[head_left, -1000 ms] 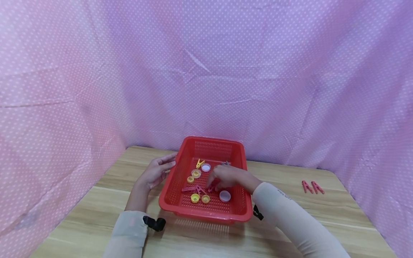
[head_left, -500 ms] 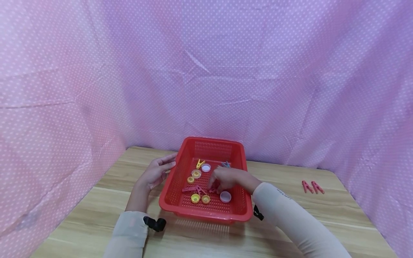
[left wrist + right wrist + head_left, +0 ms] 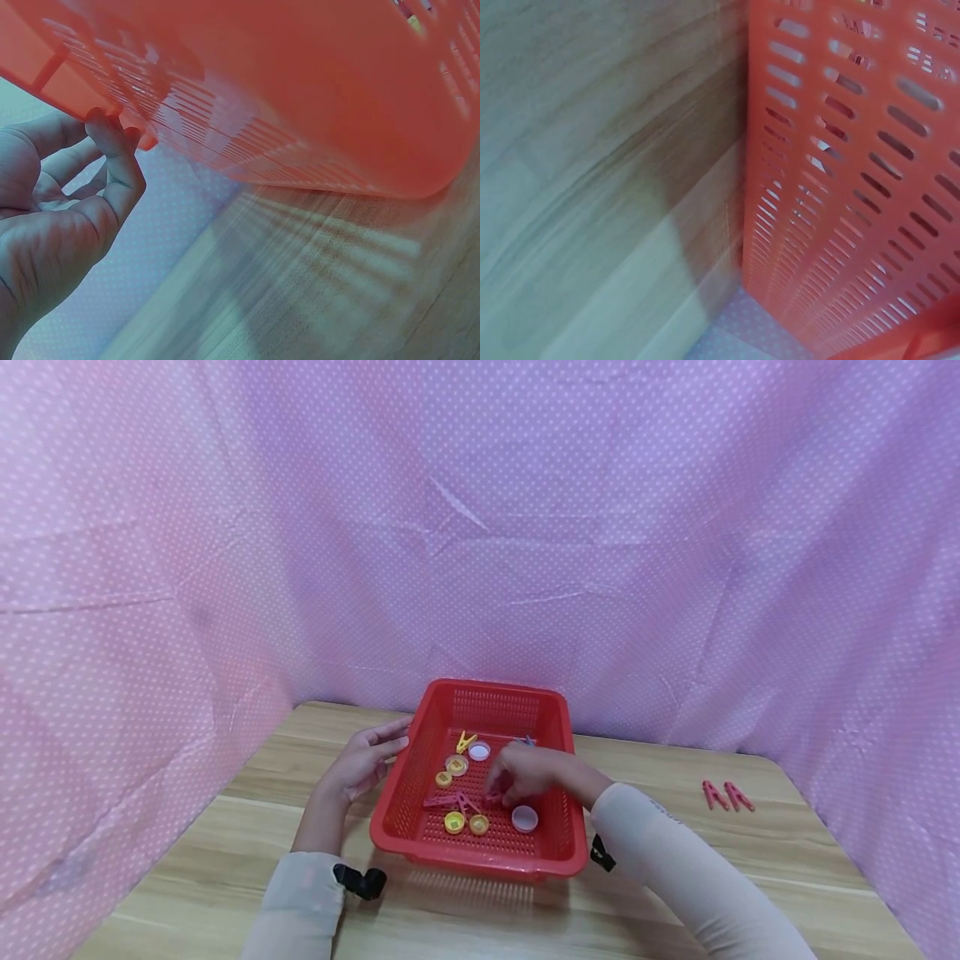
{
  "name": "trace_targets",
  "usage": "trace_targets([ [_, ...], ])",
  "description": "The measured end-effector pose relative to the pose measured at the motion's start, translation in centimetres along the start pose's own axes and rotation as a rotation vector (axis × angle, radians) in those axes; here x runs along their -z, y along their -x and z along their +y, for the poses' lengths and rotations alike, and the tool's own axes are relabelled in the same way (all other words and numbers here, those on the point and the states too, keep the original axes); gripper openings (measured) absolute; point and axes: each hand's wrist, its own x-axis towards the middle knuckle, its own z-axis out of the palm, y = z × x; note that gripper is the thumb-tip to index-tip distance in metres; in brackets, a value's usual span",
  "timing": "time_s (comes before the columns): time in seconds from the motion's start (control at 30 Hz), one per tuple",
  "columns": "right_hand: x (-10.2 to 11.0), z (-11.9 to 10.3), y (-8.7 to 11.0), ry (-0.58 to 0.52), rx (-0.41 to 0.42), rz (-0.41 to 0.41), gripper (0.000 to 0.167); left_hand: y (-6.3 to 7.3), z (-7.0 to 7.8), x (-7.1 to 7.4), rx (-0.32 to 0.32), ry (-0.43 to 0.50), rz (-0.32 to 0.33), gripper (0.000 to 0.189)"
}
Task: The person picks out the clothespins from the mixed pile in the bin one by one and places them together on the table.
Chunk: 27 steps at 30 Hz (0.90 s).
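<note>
Holds the red basket by its rim in left hand. Pinches a pink clip inside with right hand.

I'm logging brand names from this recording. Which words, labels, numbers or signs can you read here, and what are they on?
No text can be read.
Right sleeve: dark lettering, too small and blurred to read.
Yellow lids in the red basket: squarish marks inside some, too small to tell if they are print.
</note>
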Motion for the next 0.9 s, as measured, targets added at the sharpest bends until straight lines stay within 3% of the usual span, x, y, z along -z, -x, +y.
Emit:
trace_targets([
  [0.37, 1.5, -0.4, 1.1, 0.007, -0.048, 0.113, 0.029, -0.2, 0.0, -0.2, 0.001, 0.03, -0.003, 0.054],
  [0.73, 4.0, -0.5, 2.6, 0.048, -0.032, 0.163, 0.03, -0.1, -0.2, 0.1, -0.013, 0.004, 0.0, 0.054],
  [0.9, 5.0, 0.1, 3.9, 0.055, 0.004, 0.223, 0.029, -0.2, -0.3, 0.1, -0.005, 0.007, 0.002, 0.053],
])
